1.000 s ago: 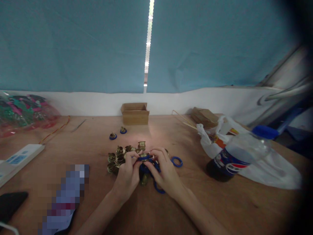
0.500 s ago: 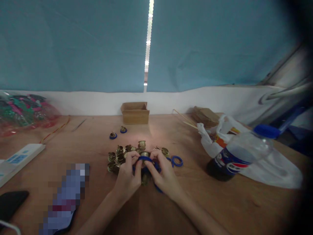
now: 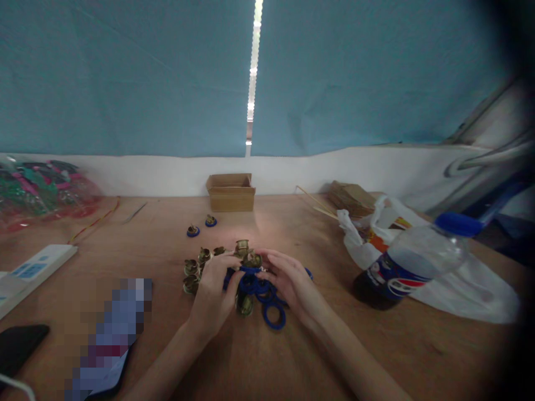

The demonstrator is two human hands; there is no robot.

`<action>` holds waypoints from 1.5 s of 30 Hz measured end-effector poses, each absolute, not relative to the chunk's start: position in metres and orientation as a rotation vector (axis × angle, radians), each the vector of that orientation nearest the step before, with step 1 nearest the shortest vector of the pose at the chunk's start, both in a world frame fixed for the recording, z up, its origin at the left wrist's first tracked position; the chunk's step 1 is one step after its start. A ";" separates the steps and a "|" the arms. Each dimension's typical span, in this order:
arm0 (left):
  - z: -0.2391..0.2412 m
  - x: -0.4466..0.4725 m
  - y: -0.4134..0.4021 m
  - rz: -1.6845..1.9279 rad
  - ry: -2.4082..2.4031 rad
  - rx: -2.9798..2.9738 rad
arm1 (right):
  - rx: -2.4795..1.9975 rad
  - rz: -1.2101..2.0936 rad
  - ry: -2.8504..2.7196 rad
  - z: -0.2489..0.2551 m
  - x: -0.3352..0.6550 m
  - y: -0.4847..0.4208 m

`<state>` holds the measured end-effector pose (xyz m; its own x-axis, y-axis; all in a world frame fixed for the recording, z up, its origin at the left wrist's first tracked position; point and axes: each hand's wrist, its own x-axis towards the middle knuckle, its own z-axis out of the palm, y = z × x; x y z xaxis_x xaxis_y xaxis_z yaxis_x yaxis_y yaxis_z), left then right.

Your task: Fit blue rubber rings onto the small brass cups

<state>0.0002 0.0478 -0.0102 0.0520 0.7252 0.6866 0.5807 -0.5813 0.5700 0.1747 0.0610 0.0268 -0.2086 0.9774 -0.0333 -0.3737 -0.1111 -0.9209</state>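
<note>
My left hand (image 3: 215, 289) and my right hand (image 3: 290, 281) meet over a heap of small brass fittings (image 3: 196, 270) and blue rubber rings (image 3: 273, 314) in the middle of a wooden table (image 3: 292, 356). Between the fingertips of both hands sits a brass fitting with a blue ring on it (image 3: 249, 263). The left thumb and fingers pinch it from the left; the right fingers press it from the right. Two brass fittings seated in blue rings (image 3: 193, 230) (image 3: 210, 221) stand apart, farther back.
An open cardboard box (image 3: 230, 192) stands at the back. A cola bottle (image 3: 412, 259) lies on a white plastic bag (image 3: 460, 284) at the right. A white power strip (image 3: 29, 273), a dark phone (image 3: 19, 345) and a bag of coloured items (image 3: 37, 192) are on the left.
Both hands have lifted the ringed brass fitting slightly up and away from me. The right hand has opened out flatter, uncovering more blue rings on the table below.
</note>
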 end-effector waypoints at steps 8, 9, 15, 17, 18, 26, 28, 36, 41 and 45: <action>-0.003 0.003 0.048 1.428 1.526 2.191 | -0.968 1.260 -1.225 0.028 0.177 0.060; -0.002 0.003 0.047 1.416 1.513 2.169 | -0.980 1.184 -1.292 0.027 0.176 0.060; 0.005 0.001 0.046 1.375 1.365 1.976 | -0.946 0.648 -1.735 0.020 0.166 0.049; 0.007 0.000 0.047 1.370 1.306 1.769 | -0.923 0.513 -1.871 0.018 0.164 0.044; 0.008 -0.001 0.047 1.374 1.284 1.659 | -0.894 0.466 -1.935 0.016 0.163 0.041; 0.013 0.002 0.046 1.280 1.123 1.486 | -0.684 0.399 -2.218 0.015 0.152 0.034; 0.013 0.004 0.045 1.282 1.096 1.476 | -0.694 0.395 -2.232 0.016 0.152 0.034; 0.012 -0.001 0.045 1.265 0.881 1.409 | -0.730 0.389 -2.098 0.006 0.155 0.041; 0.015 0.003 0.046 1.245 0.855 1.363 | -0.824 0.423 -1.932 0.001 0.155 0.042; 0.013 0.005 0.049 1.337 0.838 1.344 | -0.876 0.335 -1.938 0.005 0.156 0.041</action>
<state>0.0050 0.0486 0.0133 0.1418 0.9538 0.2648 -0.1774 -0.2386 0.9548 0.1564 0.0410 0.0055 -0.2929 0.6979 0.6536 0.4376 0.7056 -0.5573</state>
